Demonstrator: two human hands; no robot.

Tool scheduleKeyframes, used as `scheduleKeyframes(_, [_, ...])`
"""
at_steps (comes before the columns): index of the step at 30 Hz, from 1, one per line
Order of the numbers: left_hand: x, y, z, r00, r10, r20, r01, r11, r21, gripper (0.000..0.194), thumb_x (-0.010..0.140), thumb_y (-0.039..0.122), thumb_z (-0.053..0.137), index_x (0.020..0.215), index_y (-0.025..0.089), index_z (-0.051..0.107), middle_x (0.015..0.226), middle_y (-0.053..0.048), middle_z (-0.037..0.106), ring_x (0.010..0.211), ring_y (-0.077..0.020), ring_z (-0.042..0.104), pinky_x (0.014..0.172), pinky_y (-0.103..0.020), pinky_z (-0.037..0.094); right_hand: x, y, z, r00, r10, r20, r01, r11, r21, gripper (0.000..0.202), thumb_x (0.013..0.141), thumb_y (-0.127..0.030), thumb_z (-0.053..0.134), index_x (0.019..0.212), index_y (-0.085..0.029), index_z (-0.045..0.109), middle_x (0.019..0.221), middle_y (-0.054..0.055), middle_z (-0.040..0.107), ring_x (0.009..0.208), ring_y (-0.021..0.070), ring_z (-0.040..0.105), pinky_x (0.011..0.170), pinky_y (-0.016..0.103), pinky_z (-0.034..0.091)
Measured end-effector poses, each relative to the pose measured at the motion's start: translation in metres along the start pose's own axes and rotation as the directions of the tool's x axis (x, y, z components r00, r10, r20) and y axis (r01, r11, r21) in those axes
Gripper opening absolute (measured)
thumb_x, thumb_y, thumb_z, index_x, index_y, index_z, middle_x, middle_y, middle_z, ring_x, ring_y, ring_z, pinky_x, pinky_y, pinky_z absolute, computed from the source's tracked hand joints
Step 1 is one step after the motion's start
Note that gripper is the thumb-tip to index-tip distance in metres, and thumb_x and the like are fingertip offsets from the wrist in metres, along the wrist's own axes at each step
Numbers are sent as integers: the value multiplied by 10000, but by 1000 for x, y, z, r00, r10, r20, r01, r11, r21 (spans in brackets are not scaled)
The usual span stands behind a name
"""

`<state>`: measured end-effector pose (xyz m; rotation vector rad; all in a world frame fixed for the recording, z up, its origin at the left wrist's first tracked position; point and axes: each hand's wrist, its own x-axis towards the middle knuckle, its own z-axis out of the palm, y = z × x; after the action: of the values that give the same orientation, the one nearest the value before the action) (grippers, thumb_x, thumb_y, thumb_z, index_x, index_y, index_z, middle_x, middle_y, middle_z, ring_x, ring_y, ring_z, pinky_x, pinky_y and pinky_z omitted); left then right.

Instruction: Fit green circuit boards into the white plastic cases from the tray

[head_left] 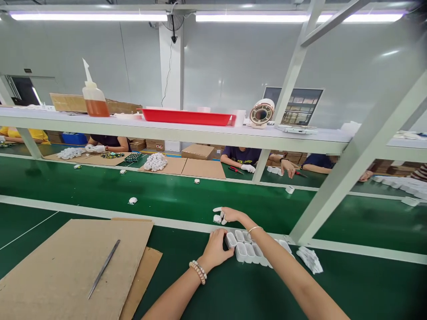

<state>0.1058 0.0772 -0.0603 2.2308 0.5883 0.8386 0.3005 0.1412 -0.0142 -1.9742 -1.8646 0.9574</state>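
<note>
My left hand [217, 250] curls its thumb and fingers around a small white plastic case [231, 240], the end one of a cluster of open-topped white cases [246, 252] on the green bench. My right hand [232, 215] reaches across to the green belt, white covers on its fingertips. Its index finger and thumb are spread around a small white part [217, 219] on the belt; I cannot see a firm grip on it. My right forearm hides some of the cases.
Cardboard sheets [76, 262] with metal tweezers [104, 269] lie at left. A crumpled white cloth [309, 259] sits right of the cases. Slanted post [320, 204] and overhead shelf [187, 135] frame the reach. Small white parts [132, 201] dot the belt; co-workers sit beyond.
</note>
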Motion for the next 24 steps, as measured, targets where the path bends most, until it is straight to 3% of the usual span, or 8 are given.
scheduleKeyframes(5, [-5,5,-3,1000,29,-12,-29,999,-25,343,732,214,666,1043,178,526,1045,-65,587,980,-237,515,914,-400,413,-19,-8,-1,997,-58,-43,61,997,56,320,897,-346,599,1144,-144,603,1164,59,608,975,224,616,802,386,538])
scheduleKeyframes(10, [-4,20,-14,995,11,-100,-30,980,-197,330,761,168,646,1061,182,512,1058,-60,590,993,-205,553,916,-368,447,-55,-27,-7,952,-162,-260,218,955,202,293,913,-330,582,1144,-149,588,1122,69,620,943,190,625,804,389,539])
scheduleKeyframes(12, [1,36,-29,993,17,-116,-46,965,-257,328,776,154,629,1073,179,493,1039,-56,596,977,-186,572,921,-351,457,-78,-37,-12,909,-201,-364,311,910,273,341,882,-352,622,1149,-144,579,1072,76,640,910,190,639,788,394,547])
scheduleKeyframes(15, [5,73,-66,990,96,-106,-121,957,-264,327,796,166,623,1094,187,488,1043,-51,596,976,-176,580,935,-341,459,-126,-53,-20,825,-259,-502,470,808,356,562,727,-424,761,1175,-146,566,1034,109,677,921,229,657,820,430,546])
scheduleKeyframes(17, [2,103,-95,983,149,-111,-171,960,-221,380,796,181,636,1143,201,481,1097,-58,590,998,-184,576,929,-341,467,-163,-63,-22,768,-289,-571,559,737,380,615,670,-428,797,1183,-173,573,1091,113,677,994,242,648,900,448,517])
scheduleKeyframes(20, [-10,144,-133,973,213,-89,-219,974,-63,398,810,166,624,1182,223,496,1175,-62,574,1064,-199,557,950,-346,461,-215,-78,-18,710,-302,-637,631,675,383,579,686,-359,801,1198,-198,584,1067,90,692,973,226,656,913,431,516])
scheduleKeyframes(24, [-29,178,-152,943,334,8,-330,927,179,427,846,166,600,1248,257,489,1230,-62,574,1126,-204,550,934,-326,490,-260,-93,-6,621,-330,-711,623,758,192,483,723,-325,781,1172,-239,626,984,47,694,863,189,654,817,354,549])
